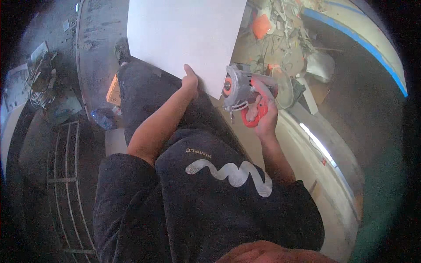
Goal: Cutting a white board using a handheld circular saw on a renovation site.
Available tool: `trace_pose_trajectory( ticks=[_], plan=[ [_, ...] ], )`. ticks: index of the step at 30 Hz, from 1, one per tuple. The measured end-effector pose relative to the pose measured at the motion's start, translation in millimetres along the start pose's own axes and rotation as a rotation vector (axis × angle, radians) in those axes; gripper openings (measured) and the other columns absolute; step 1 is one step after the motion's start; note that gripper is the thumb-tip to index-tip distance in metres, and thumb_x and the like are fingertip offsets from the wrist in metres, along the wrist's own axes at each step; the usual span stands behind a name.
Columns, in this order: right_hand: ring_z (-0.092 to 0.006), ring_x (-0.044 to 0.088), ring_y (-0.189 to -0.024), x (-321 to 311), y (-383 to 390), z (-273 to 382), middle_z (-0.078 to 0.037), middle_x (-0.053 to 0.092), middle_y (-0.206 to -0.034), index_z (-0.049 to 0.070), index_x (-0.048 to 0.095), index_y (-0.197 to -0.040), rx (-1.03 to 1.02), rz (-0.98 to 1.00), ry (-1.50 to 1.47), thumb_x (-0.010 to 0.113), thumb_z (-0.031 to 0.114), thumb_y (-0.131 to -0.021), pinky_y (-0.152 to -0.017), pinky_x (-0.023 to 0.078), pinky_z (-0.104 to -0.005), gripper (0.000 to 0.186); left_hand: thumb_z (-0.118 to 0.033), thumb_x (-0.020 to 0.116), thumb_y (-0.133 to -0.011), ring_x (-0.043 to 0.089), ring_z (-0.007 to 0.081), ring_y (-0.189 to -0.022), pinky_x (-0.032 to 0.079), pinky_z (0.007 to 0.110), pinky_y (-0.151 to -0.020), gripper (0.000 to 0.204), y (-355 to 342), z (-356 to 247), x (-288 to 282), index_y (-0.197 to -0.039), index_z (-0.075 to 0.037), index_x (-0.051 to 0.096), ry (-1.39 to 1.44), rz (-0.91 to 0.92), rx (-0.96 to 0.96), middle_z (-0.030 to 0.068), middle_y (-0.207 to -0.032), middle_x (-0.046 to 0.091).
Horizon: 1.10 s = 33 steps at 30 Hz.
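A large white board (pixel 186 33) reaches from the top of the view down to my lap, over my dark trousers. My left hand (pixel 190 82) is closed on its near edge, thumb on the upper face and fingers hidden underneath. My right hand (pixel 268 115) is wrapped round the red handle of a power tool that looks like a small circular saw (pixel 241 85). Its body is grey and dusty, with a round orange-ringed hub facing left. The saw is held up beside the board's near right corner; whether they touch I cannot tell.
Debris and loose cables (pixel 280 37) lie beyond the board on the right, by a blue-edged pale curved panel (pixel 355 33). On the left are a metal rack (pixel 66 179), a cable heap (pixel 41 83), an orange box (pixel 114 91) and a clear plastic bottle (pixel 101 118).
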State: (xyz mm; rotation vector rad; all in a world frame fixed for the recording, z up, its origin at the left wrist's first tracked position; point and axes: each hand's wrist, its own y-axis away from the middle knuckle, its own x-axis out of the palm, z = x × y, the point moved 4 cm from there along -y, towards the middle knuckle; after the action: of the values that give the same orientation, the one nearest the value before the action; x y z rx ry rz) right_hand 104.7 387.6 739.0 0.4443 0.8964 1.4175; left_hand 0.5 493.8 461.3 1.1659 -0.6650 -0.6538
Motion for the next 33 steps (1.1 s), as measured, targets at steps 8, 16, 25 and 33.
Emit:
trace_pose_trajectory(
  ticks=[8,16,25,33],
  plan=[
    [-0.0071,0.041,-0.043,0.9,-6.3,0.0,0.001,0.048,-0.069,0.004,0.055,-0.141,-0.035,0.046,0.044,0.033,0.035,-0.104,-0.041,0.040,-0.0236,0.053,-0.079,0.020,-0.094,0.052,0.0372,-0.128,0.044,0.050,-0.102,0.106,21.7,-13.8,-2.5,-0.146,0.012,0.036,-0.099,-0.007,0.041,0.0257,-0.142,0.050],
    [-0.0075,0.042,-0.045,-0.3,-4.8,-9.5,0.002,0.045,-0.067,0.004,0.053,-0.142,-0.047,0.079,-0.005,0.033,0.046,-0.103,-0.043,0.041,-0.0240,0.061,-0.076,0.019,-0.096,0.055,0.0367,-0.125,0.046,0.047,-0.101,0.104,-75.1,21.8,-2.3,-0.142,0.015,0.039,0.065,0.195,0.075,0.0264,-0.140,0.052],
    [-0.0096,0.044,-0.047,-7.9,-2.2,-13.2,0.000,0.048,-0.067,0.004,0.052,-0.142,0.021,0.034,0.020,0.036,0.050,-0.102,-0.045,0.041,-0.0261,0.063,-0.077,0.020,-0.095,0.055,0.0385,-0.124,0.046,0.051,-0.099,0.105,-33.6,10.6,7.0,-0.142,0.014,0.040,-0.012,0.080,0.051,0.0268,-0.138,0.053],
    [-0.0093,0.044,-0.048,-8.9,-2.9,-14.5,-0.001,0.048,-0.068,0.007,0.054,-0.141,-0.027,0.065,-0.033,0.038,0.049,-0.102,-0.046,0.040,-0.0249,0.059,-0.078,0.020,-0.094,0.056,0.0400,-0.123,0.047,0.054,-0.097,0.106,3.7,-11.3,7.2,-0.141,0.014,0.041,-0.061,-0.025,0.038,0.0272,-0.136,0.054]
  ],
)
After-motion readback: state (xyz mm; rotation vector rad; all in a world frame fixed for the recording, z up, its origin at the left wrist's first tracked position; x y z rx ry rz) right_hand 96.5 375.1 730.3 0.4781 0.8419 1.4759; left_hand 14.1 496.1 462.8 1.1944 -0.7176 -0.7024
